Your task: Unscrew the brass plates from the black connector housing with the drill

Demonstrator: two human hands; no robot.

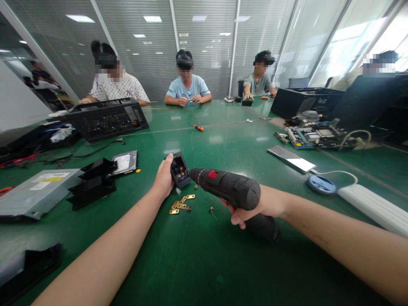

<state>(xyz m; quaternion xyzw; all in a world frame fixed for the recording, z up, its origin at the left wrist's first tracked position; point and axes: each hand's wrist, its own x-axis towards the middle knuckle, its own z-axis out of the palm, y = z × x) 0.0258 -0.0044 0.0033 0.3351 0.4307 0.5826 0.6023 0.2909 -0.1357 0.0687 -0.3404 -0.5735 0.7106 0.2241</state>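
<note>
My left hand [164,178] is closed around a small black box-shaped part [179,170], held upright just above the green table [197,255]. My right hand [261,206] grips a black electric screwdriver [229,187] with a red switch. Its tip points left into the open face of the black part. Small brass brackets [181,204] and loose screws [211,209] lie on the table right below the part.
A grey drive [35,191] and black plastic pieces [92,182] lie at left, a black chassis [108,119] behind them. At right are a phone [291,158], a white power strip [372,208] and a circuit board [314,136]. Several people sit at the far edge.
</note>
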